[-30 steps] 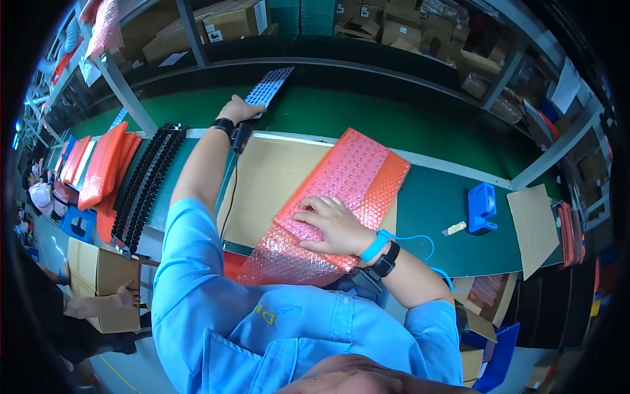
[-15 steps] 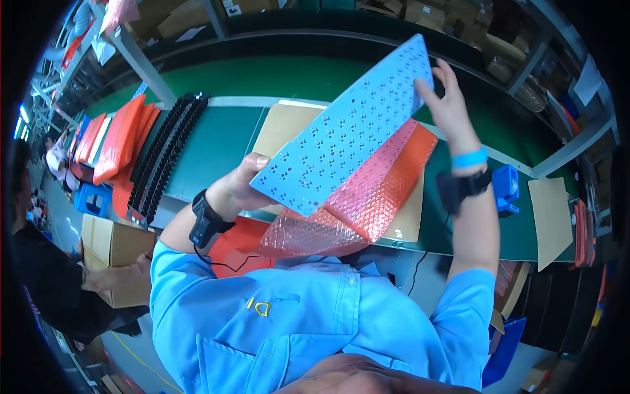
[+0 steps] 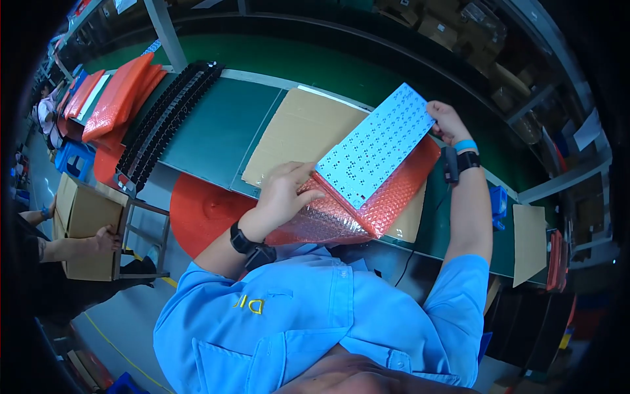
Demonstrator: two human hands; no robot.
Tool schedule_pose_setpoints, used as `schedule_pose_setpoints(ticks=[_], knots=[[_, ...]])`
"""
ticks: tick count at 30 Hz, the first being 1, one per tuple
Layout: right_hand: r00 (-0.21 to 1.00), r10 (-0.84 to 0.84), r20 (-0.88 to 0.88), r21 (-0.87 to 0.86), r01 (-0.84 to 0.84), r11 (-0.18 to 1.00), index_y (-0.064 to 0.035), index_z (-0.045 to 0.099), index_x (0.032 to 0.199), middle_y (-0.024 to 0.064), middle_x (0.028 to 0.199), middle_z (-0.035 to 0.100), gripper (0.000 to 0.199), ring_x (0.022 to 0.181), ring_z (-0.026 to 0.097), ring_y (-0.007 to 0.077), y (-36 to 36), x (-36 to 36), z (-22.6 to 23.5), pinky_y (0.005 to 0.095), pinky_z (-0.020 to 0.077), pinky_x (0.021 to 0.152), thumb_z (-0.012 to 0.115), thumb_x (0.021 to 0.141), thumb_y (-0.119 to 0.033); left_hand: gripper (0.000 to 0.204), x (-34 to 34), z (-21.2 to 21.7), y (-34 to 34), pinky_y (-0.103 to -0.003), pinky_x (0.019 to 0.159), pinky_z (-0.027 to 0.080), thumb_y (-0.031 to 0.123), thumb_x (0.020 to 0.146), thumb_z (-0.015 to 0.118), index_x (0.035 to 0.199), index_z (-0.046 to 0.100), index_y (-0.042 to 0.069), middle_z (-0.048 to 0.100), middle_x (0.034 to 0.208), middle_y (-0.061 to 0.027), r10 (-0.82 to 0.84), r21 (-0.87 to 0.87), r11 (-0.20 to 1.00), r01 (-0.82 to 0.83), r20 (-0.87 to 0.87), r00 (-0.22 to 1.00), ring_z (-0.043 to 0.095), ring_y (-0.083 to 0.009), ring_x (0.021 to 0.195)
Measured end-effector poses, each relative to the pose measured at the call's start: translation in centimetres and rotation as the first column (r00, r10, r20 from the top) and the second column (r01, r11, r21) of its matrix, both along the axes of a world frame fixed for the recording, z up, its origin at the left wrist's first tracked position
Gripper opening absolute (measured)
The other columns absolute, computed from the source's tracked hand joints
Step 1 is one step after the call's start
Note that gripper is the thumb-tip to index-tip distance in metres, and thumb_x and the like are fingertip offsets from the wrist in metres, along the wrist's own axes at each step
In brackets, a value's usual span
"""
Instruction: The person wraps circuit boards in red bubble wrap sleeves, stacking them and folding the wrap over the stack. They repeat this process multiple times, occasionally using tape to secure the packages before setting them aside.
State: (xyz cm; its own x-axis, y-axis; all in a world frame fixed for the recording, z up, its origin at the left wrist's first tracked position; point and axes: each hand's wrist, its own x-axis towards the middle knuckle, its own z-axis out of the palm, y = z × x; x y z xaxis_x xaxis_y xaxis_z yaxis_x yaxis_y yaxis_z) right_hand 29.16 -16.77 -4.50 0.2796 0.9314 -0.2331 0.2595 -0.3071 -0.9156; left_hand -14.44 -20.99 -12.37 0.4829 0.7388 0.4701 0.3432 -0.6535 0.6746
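Pale blue perforated plate (image 3: 375, 146), lowered since a moment ago into red bubble-wrap pouch (image 3: 357, 203): left hand (image 3: 285, 190) fingers pinching pouch mouth, right hand (image 3: 447, 121) fingers gripping plate's far corner, above cardboard-covered worktop (image 3: 216, 131).

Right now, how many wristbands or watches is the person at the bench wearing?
3: a black one on the left wrist, and a black one plus a thin blue band on the right wrist. Others may be hidden.
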Motion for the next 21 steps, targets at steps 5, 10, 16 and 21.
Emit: schedule_pose_setpoints(ticks=[5,10,16,21], knots=[[0.965,-0.061,0.254,-0.072,0.082,0.994,-0.0103,0.069,0.118,0.0014,0.087,0.066,0.025,0.075,0.059,0.0100,0.2,-2.1,-2.3,0.0263,0.0475,0.069,0.057,0.101,-0.024,0.046,1.2,0.3,-0.4,-0.037,0.067,0.052,0.019,0.069,0.084,0.111,0.072,0.007,0.069,0.084,-0.0111,0.116,-0.087,0.989,-0.122,-0.067,0.991,0.066,-0.0270,0.078],[0.868,0.003,0.496,-0.073,0.038,0.997,-0.0107,0.067,0.126,0.0094,0.101,0.069,0.032,0.103,0.064,0.0215,0.1,-3.5,-2.6,0.0360,0.0478,0.097,0.056,0.100,-0.026,0.036,1.4,-1.3,0.2,-0.037,0.066,0.052,0.016,0.068,0.084,0.102,0.075,0.007,0.070,0.081,-0.0090,0.137,0.067,0.988,-0.139,0.024,0.990,0.066,-0.0268,0.075],[0.569,0.036,0.822,-0.016,-0.039,0.999,-0.0100,0.070,0.122,0.0143,0.116,0.068,0.034,0.108,0.065,0.0309,1.2,-1.5,-4.5,0.0406,0.0465,0.101,0.063,0.095,-0.030,0.027,1.7,-0.3,0.0,-0.037,0.064,0.052,0.017,0.070,0.084,0.093,0.075,0.005,0.069,0.081,-0.0101,0.136,-0.012,0.991,-0.135,0.043,0.990,0.066,-0.0265,0.073],[0.794,0.125,0.595,-0.230,0.019,0.973,-0.0034,0.068,0.122,0.0179,0.117,0.067,0.048,0.110,0.064,0.0318,3.9,-4.1,-3.0,0.0382,0.0474,0.098,0.066,0.092,-0.040,0.026,2.1,-0.4,0.0,-0.036,0.065,0.052,0.018,0.074,0.083,0.093,0.075,0.002,0.069,0.080,-0.0112,0.168,0.049,0.985,-0.166,-0.049,0.984,0.067,-0.0265,0.074]])
